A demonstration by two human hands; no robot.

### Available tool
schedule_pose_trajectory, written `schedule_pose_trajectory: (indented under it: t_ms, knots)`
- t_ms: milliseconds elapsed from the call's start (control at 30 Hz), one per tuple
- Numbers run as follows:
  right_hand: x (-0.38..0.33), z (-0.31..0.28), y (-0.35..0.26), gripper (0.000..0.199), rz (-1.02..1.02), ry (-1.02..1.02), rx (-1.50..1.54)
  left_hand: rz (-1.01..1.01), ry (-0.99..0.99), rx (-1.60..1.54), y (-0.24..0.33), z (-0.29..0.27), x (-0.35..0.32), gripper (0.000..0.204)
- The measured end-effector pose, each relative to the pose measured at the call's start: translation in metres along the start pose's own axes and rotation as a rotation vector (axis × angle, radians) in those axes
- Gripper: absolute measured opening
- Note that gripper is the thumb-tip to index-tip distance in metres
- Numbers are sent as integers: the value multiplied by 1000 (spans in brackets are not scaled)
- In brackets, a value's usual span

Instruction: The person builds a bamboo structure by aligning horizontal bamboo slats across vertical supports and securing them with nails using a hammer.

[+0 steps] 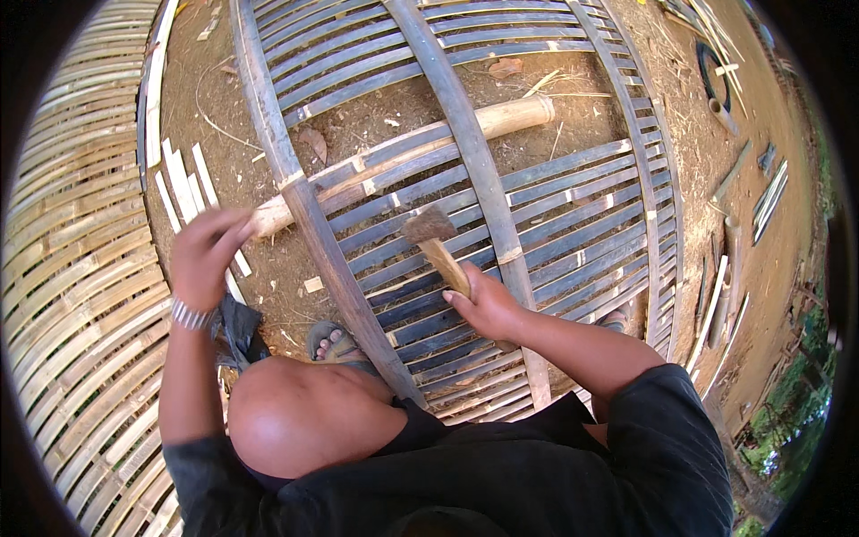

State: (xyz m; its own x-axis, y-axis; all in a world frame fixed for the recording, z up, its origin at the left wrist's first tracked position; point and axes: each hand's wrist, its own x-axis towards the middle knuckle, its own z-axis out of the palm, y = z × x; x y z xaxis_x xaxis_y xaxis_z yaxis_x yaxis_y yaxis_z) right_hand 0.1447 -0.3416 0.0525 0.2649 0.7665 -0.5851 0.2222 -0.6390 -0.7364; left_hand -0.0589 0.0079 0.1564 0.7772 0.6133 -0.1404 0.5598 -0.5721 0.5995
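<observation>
My right hand (488, 304) is wrapped round the wooden handle of a hammer (429, 226). Its rusty, blocky head is raised over the dark slats of a bamboo panel (412, 295). My left hand (204, 255), with a metal band at the wrist, is at the left end of a thick round bamboo pole (519, 116). Its fingers are bent and close together, and whatever may be between them is too small to make out. The pole lies across the panel, passing under its long split-bamboo strips (465, 134). My bent knee and a sandalled foot (335, 345) are beside the panel's left edge.
A second panel of pale bamboo slats (85, 268) spans the left side. Loose pale strips (192, 183) lie on the dirt between the panels. At the right are a black ring (711, 72), bamboo pieces (720, 295) and a bundle of strips (769, 201).
</observation>
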Motion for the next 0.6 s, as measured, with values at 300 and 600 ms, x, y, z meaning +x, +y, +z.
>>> schedule_pose_trajectory:
  t_ms: [300, 600]
  knots:
    - [5, -23, 16, 43, 155, 369, 357, 314, -129, -268, 95, 218, 182, 26]
    - [30, -39, 6, 30, 90, 550, 820, 362, 81, -231, 89, 270, 179, 16]
